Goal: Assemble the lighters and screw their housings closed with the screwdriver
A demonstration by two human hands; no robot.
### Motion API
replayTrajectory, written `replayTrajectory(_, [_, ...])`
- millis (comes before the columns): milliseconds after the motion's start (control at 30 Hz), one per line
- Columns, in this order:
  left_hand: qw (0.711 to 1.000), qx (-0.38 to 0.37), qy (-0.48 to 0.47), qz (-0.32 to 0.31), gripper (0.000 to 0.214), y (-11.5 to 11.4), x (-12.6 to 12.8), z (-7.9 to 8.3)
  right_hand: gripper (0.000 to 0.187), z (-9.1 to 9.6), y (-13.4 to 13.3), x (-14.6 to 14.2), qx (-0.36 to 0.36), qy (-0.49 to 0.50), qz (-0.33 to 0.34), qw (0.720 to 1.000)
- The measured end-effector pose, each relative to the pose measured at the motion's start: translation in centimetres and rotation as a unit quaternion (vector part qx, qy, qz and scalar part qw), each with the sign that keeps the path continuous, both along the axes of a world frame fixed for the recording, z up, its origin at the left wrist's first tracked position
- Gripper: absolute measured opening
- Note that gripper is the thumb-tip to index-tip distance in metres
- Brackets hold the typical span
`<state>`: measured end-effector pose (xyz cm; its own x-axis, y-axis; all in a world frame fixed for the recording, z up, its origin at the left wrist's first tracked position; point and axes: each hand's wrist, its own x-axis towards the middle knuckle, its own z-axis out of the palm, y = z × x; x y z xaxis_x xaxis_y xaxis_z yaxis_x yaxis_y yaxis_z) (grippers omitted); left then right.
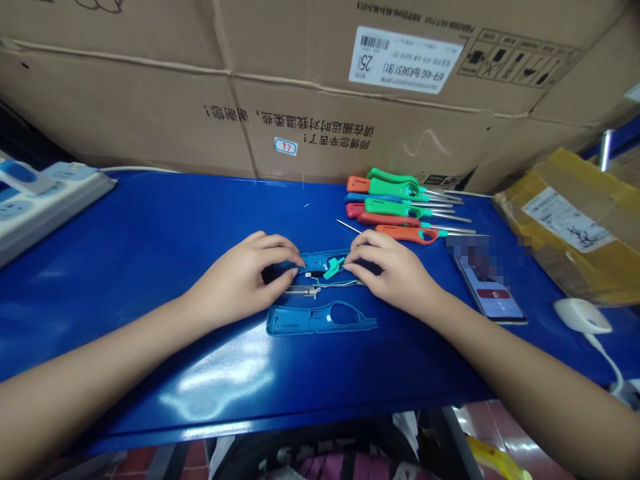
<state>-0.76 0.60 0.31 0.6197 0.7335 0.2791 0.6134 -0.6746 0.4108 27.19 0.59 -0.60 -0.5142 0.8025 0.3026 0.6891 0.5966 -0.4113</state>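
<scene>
Two blue lighter shell halves are on the table. My left hand (257,270) is closed, with thumb and fingertips at the left end of the upper shell half (317,262). A green trigger (333,267) and a small black part with a white end (314,275) lie in or at that half. My right hand (393,267) is closed, its fingertips pinching at the trigger's right tip. Just below are a clear fuel tank (301,291) and a thin tube or wire (340,285). Nearer me, the lower shell half (320,319) lies with its inside up.
Several lighters (405,210) in green, red, orange and blue are piled at the back. A thin metal rod (349,227) lies beside my right hand. A phone (490,287), a yellow parcel (575,227) and a white device (583,315) are right; a power strip (55,200) is left. A large carton (175,100) stands behind.
</scene>
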Motion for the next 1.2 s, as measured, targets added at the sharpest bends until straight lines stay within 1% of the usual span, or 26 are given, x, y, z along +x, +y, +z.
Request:
replayTrajectory(100, [1.0, -0.01, -0.004, 0.009, 0.024, 0.0, 0.0, 0.0, 0.012, 0.7, -0.3, 0.1, 0.02, -0.002, 0.021, 1.0])
replayTrajectory(167, [1.0, -0.013, -0.006, 0.004, 0.025, 0.0, 0.0, -0.1, 0.011, 1.1, -0.5, 0.1, 0.022, -0.002, 0.025, 0.999])
replayTrajectory(200, [1.0, -0.014, -0.007, -0.001, 0.025, 0.0, -0.1, -0.1, 0.015, 1.1, -0.5, 0.0, 0.022, -0.005, 0.028, 0.999])
replayTrajectory(267, [1.0, -0.017, -0.009, -0.005, 0.026, 0.1, -0.1, -0.1, 0.023, 1.0, -0.4, 0.0, 0.019, -0.023, 0.045, 0.999])
replayTrajectory(300, [1.0, -0.019, -0.008, -0.007, 0.026, 0.1, 0.0, -0.1, 0.024, 0.9, -0.3, 0.0, 0.017, -0.032, 0.056, 0.998])
replayTrajectory(433, [1.0, -0.025, -0.007, -0.012, 0.025, 0.1, 0.1, -0.2, 0.02, 0.5, 0.1, 0.1, 0.015, -0.034, 0.061, 0.997])
replayTrajectory(533, [0.999, -0.031, -0.013, -0.011, 0.024, 0.1, 0.1, -0.3, 0.028, 0.6, 0.0, 0.0, 0.025, -0.048, 0.099, 0.994])
replayTrajectory(567, [0.999, -0.033, -0.015, -0.008, 0.024, 0.1, 0.1, -0.3, 0.028, 0.6, -0.1, 0.0, 0.028, -0.052, 0.114, 0.992])
replayTrajectory(633, [0.999, -0.037, -0.019, 0.0, 0.023, 0.2, 0.1, -0.5, 0.023, 0.7, -0.3, -0.1, 0.035, -0.051, 0.123, 0.991])
replayTrajectory(733, [0.999, -0.039, -0.024, 0.014, 0.023, 0.1, 0.0, -0.6, 0.015, 0.9, -0.4, -0.1, 0.039, -0.02, 0.104, 0.994])
replayTrajectory(833, [0.999, -0.039, -0.024, 0.029, 0.024, 0.1, -0.2, -0.5, 0.009, 1.1, -0.5, 0.3, 0.023, 0.043, 0.077, 0.996])
replayTrajectory(933, [0.998, -0.039, -0.024, 0.048, 0.025, 0.1, -0.5, -0.3, 0.003, 1.4, -0.7, 0.8, -0.038, 0.128, 0.043, 0.99])
replayTrajectory(1000, [0.997, -0.04, -0.026, 0.062, 0.026, 0.1, -0.6, -0.3, 0.005, 1.6, -0.8, 1.1, -0.091, 0.176, 0.018, 0.98])
replayTrajectory(1033, [0.996, -0.04, -0.03, 0.068, 0.027, 0.1, -0.6, -0.2, 0.006, 1.7, -0.8, 1.2, -0.105, 0.183, 0.01, 0.978])
replayTrajectory(1100, [0.995, -0.041, -0.042, 0.077, 0.027, 0.1, -0.7, -0.2, 0.007, 1.7, -0.8, 1.4, -0.094, 0.15, 0.004, 0.984])
replayTrajectory(1200, [0.994, -0.039, -0.057, 0.08, 0.026, -0.1, -0.6, -0.1, 0.008, 1.6, -0.6, 1.6, -0.029, 0.052, 0.037, 0.998])
